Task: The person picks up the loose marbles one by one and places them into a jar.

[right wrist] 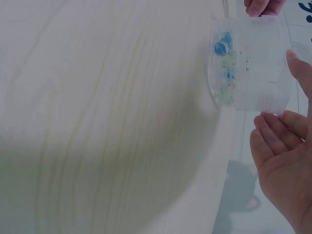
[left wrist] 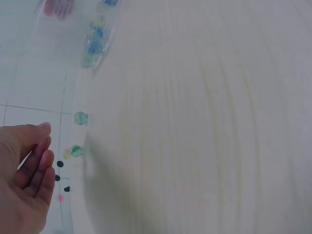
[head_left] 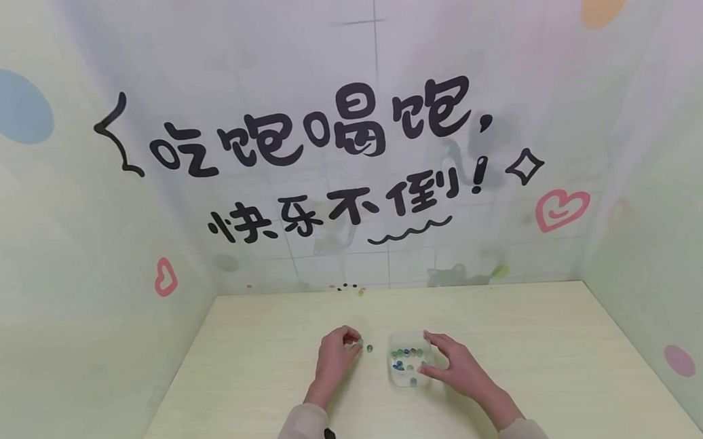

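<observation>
A clear plastic container [head_left: 404,382] stands on the table with several coloured glass marbles [head_left: 406,353] inside. My right hand [head_left: 462,368] holds its right side, the thumb near the front and the fingertips toward the back. In the right wrist view, the thumb [right wrist: 298,68] lies at the container's rim. Left of the container, my left hand [head_left: 336,356] is low over the table with fingers loosely bent. Just past its fingertips lie two greenish marbles, one marble [left wrist: 80,118] nearer the container and another marble [left wrist: 76,150] beside the fingers. Nothing shows between the left thumb and fingers.
The pale wood-grain table [head_left: 246,376] meets a printed backdrop [head_left: 291,60] at its far edge, with printed side panels [head_left: 55,267] to left and right. A small greenish round spot [head_left: 361,292] sits by the back edge; I cannot tell whether it is a marble.
</observation>
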Available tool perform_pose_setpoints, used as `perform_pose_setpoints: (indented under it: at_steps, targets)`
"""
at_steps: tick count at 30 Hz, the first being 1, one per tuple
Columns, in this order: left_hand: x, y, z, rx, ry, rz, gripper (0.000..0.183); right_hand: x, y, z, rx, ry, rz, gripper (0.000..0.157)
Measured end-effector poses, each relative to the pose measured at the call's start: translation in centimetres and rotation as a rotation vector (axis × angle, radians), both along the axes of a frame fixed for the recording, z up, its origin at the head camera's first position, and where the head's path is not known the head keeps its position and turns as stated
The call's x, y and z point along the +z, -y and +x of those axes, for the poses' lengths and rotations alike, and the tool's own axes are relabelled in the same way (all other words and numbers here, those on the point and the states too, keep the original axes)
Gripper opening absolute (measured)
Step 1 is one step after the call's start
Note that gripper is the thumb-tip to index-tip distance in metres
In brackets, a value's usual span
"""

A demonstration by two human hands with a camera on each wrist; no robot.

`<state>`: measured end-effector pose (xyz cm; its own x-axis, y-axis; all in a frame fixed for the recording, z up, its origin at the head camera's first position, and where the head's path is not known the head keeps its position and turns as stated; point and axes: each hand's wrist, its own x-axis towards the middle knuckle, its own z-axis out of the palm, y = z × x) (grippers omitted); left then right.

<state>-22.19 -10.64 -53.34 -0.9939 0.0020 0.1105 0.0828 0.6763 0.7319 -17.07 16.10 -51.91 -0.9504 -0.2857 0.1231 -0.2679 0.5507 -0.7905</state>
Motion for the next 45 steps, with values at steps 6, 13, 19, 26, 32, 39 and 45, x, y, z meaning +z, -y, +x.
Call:
perform_pose_setpoints:
  at_steps: [6, 13, 19, 26, 32, 39, 45]
  targets:
    - [0.7, -0.3, 0.3, -0.018, -0.037, 0.0, 0.012, 0.0, 0.1, -0.1, 0.005, -0.01, 0.005, 0.071]
    - [1.3, -0.5, 0.6, -0.034, -0.037, 0.017, 0.013, -0.1, 0.1, 0.0, -0.006, -0.004, 0.001, 0.071]
    - [1.9, -0.8, 1.1, -0.06, -0.044, 0.051, 0.013, -0.1, 0.2, 0.0, -0.018, -0.003, 0.001, 0.073]
    - [2.4, -1.3, 1.8, -0.098, -0.071, 0.045, 0.012, -0.1, 0.2, 0.0, -0.022, -0.003, -0.001, 0.074]
    - [2.7, -1.9, 2.3, -0.138, -0.079, 0.057, 0.011, -0.3, 0.2, 0.0, -0.032, -0.005, -0.008, 0.072]
    - [3.0, -2.5, 3.0, -0.176, -0.055, 0.069, 0.011, -0.4, 0.3, 0.1, -0.042, -0.004, -0.003, 0.072]
    - [3.0, -2.9, 3.4, -0.21, -0.061, 0.064, 0.012, -0.2, 0.3, 0.1, -0.04, -0.006, -0.001, 0.071]
